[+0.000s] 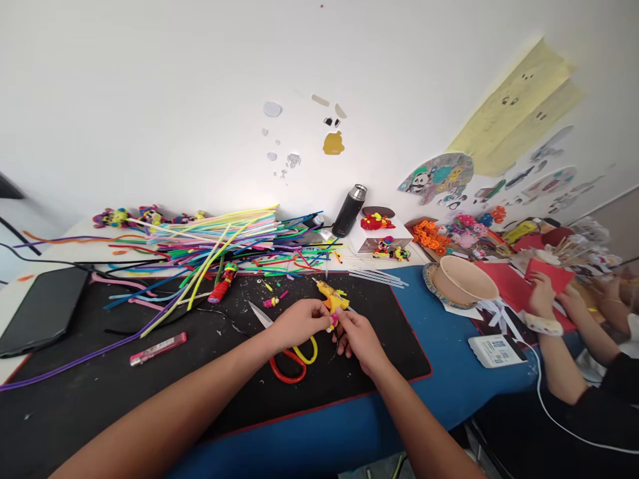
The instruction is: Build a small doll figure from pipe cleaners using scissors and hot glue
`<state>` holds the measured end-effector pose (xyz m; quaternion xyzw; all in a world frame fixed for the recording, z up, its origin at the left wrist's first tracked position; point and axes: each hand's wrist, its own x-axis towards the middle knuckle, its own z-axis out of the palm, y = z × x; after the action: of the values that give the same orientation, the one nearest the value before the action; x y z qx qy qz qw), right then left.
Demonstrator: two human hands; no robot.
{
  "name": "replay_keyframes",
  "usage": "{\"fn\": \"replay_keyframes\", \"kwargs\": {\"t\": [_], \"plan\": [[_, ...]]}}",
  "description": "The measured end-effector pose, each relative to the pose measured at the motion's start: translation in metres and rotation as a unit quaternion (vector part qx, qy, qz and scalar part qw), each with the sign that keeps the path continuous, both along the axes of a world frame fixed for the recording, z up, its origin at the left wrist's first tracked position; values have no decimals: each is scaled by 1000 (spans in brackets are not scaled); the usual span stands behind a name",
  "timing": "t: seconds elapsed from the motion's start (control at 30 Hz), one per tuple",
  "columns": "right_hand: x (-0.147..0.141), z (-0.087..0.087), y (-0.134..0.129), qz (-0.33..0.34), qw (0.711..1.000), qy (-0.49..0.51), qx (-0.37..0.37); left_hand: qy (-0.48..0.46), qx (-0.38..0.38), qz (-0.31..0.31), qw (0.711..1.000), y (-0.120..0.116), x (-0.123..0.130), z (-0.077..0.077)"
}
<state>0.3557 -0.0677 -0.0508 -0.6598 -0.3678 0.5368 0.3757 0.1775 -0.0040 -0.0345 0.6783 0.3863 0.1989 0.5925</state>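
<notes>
Plastic glue gun [326,291], matt desk mat [392,339]

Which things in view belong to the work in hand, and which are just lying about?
Likely part of the work:
- small pink piece, at the fingertips of the left hand and right hand
- yellow glue gun
- scissors
- pipe cleaners

Apparently just lying about:
- black flask
- dark flat device
- beige bowl
</notes>
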Motion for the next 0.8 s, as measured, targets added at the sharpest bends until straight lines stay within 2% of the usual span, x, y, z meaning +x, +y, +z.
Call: {"fn": "replay_keyframes", "kwargs": {"t": [0.2,0.4,0.63,0.8], "plan": [[5,1,-3,-9,998,57,27,-69,-45,-3,997,-13,-3,7],[-6,6,-11,8,980,200,15,-97,-87,-20,991,-34,-20,36],[-40,13,2,31,950,308,34,-51,-8,-14,999,-39,-57,72],[-59,10,17,60,935,344,56,-37,24,18,999,-40,-73,79]]}}
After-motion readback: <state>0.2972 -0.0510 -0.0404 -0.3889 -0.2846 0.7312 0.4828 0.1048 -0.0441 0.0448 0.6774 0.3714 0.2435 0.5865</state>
